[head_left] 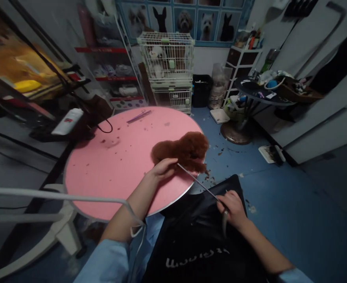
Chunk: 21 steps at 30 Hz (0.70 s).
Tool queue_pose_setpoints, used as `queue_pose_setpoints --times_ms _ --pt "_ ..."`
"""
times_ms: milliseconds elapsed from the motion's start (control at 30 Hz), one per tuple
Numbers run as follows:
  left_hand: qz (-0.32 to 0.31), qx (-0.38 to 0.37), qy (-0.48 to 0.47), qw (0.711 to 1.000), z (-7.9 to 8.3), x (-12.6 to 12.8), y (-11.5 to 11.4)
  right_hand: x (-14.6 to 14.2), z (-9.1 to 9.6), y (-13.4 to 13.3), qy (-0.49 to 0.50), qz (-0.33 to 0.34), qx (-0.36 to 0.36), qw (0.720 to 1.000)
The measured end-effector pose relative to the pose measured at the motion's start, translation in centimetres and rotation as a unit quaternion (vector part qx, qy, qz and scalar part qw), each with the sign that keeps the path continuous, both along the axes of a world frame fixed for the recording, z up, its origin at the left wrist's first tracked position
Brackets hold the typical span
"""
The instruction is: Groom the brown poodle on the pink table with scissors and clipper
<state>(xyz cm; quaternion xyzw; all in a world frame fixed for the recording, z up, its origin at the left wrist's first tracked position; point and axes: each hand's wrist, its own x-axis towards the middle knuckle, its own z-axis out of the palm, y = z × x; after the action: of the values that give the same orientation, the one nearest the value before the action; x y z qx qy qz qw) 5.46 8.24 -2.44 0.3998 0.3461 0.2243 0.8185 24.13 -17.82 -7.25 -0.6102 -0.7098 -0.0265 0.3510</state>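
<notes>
A small curly red-brown dog (pixel 178 151) lies on the round pink table (pixel 132 173) near its right edge, head toward the right. Against the dog's near side, my left hand (pixel 165 168) has its fingers curled at the fur; their tips are partly hidden. My right hand (pixel 233 207) grips a pair of long, thin scissors (pixel 197 182) over my black apron (pixel 197 232). The blades look closed and point up and left, with the tips close to my left fingers and the dog. A comb (pixel 139 116) lies at the table's far side.
Tufts of hair dot the table and the blue floor (pixel 279 208). A white metal arm (pixel 55 194) crosses at left, near a white bottle (pixel 69 122). Behind stand a wire cage (pixel 167 59) with an animal inside and a black bin (pixel 202 90). A cluttered round table (pixel 262 92) stands right.
</notes>
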Motion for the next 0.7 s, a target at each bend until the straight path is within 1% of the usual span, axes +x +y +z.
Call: queue_pose_setpoints --times_ms 67,100,133,167,200,233,300,333,367,433,500,600,667,700 --pt "-0.004 -0.05 -0.029 0.998 0.1 0.1 0.0 0.1 -0.4 -0.6 0.002 0.035 -0.038 0.999" --pt "-0.003 -0.07 -0.044 0.997 0.1 0.2 0.0 -0.2 -0.9 -1.1 0.019 0.054 -0.061 0.997" --pt "0.01 -0.075 -0.054 0.996 0.1 0.2 0.0 -0.6 -1.5 -1.8 0.05 0.057 -0.082 0.994" --pt "0.025 -0.073 -0.058 0.995 0.1 0.2 0.0 -1.2 -2.2 -2.6 0.095 0.042 -0.103 0.989" --pt "0.04 -0.065 -0.058 0.995 0.0 0.2 -0.1 -1.8 -3.0 -3.4 0.152 0.005 -0.123 0.981" --pt "0.047 -0.055 -0.052 0.996 0.0 0.2 -0.1 -2.4 -3.7 -4.1 0.216 -0.049 -0.142 0.965" --pt "0.044 -0.03 -0.036 0.998 -0.2 0.2 -0.2 -3.2 -4.4 -4.7 0.332 -0.141 -0.173 0.917" --pt "0.04 -0.018 -0.029 0.999 -0.3 0.2 -0.2 -3.2 -4.4 -4.4 0.374 -0.178 -0.18 0.892" --pt "0.034 -0.01 -0.023 0.999 -0.3 0.2 -0.2 -2.9 -4.1 -3.5 0.404 -0.205 -0.182 0.873" --pt "0.025 -0.002 -0.016 1.0 -0.4 0.2 -0.3 -1.4 -3.1 -0.3 0.428 -0.236 -0.183 0.853" --pt "0.01 0.003 -0.007 1.0 -0.3 0.1 -0.4 0.7 -2.0 4.3 0.422 -0.225 -0.188 0.858" --pt "-0.017 0.013 0.006 1.0 0.0 0.1 -0.5 3.8 -1.0 11.2 0.406 -0.181 -0.231 0.866" --pt "-0.029 0.017 0.009 0.999 0.2 0.2 -0.6 5.3 -0.5 14.2 0.391 -0.153 -0.269 0.867" --pt "-0.032 0.016 0.008 0.999 0.2 0.2 -0.7 5.7 -0.3 15.0 0.383 -0.141 -0.288 0.867"
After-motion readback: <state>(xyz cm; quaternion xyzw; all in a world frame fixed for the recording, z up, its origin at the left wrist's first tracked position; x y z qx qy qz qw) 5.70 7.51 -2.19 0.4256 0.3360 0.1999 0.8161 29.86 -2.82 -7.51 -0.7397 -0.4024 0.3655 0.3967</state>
